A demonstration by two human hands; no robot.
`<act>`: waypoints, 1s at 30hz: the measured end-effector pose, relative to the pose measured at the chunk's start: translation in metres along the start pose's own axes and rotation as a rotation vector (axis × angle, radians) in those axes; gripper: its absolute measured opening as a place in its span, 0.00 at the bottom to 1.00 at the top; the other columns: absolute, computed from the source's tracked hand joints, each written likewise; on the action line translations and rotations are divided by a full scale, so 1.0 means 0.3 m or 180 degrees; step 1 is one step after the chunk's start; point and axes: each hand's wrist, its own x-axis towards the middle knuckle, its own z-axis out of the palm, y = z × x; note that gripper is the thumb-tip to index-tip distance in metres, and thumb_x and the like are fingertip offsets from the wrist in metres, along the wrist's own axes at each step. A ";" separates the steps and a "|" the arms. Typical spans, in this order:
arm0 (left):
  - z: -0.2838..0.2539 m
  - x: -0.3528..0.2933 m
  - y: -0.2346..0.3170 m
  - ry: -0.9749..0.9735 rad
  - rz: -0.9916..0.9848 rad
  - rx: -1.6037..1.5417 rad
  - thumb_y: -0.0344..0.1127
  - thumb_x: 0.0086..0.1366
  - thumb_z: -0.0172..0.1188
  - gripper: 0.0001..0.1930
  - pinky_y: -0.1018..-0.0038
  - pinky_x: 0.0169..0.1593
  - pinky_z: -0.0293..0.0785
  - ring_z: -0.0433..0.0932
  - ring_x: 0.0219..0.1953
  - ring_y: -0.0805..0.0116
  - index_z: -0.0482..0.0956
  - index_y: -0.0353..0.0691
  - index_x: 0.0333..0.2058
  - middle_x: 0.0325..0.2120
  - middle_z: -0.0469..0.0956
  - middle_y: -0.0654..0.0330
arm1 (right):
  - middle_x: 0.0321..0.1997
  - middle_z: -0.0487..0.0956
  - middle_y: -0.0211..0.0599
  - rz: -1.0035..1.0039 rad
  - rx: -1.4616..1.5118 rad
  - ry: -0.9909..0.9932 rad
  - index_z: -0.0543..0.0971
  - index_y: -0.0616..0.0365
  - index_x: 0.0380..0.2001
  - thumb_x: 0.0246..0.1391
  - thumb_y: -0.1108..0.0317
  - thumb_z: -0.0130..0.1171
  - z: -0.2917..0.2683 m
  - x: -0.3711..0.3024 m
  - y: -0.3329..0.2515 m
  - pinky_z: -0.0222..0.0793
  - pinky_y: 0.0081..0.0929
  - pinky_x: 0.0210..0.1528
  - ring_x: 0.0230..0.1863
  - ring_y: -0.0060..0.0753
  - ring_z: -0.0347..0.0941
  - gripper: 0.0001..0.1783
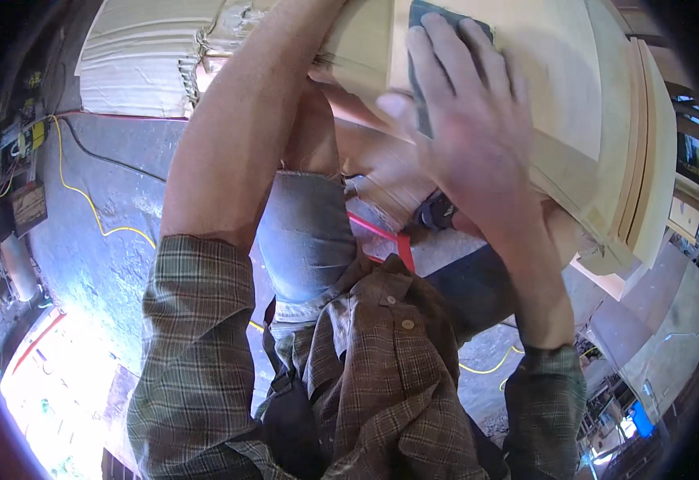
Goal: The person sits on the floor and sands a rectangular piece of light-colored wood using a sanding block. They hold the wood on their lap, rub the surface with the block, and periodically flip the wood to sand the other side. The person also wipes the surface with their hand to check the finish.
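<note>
My right hand (473, 112) lies over a dark sheet of sandpaper (452, 16), pressing it onto a pale wooden panel (561, 80). Its fingers stretch along the sheet, the thumb sits off to the left side, and the hand is slightly blurred. Only my left forearm (237, 120) shows; it runs up past the top edge, so the left hand is out of the picture. Beneath the panel, several more pale boards (641, 152) are stacked on the right.
Crumpled cardboard (137, 64) covers the upper left. My bent knees are below the panel, beside a red strap (404, 250). A yellow cord (93, 210) and a dark cable (113, 156) cross the grey floor. Equipment (17, 268) stands at the far left.
</note>
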 end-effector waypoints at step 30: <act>0.026 -0.017 -0.008 -0.0114 0.0539 0.0614 0.43 0.66 0.40 0.22 0.52 0.64 0.53 0.61 0.62 0.51 0.69 0.40 0.54 0.59 0.65 0.56 | 0.55 0.69 0.40 -0.0015 0.0177 0.0039 0.73 0.64 0.50 0.43 0.49 0.61 -0.008 -0.094 -0.044 0.60 0.47 0.54 0.58 0.43 0.64 0.35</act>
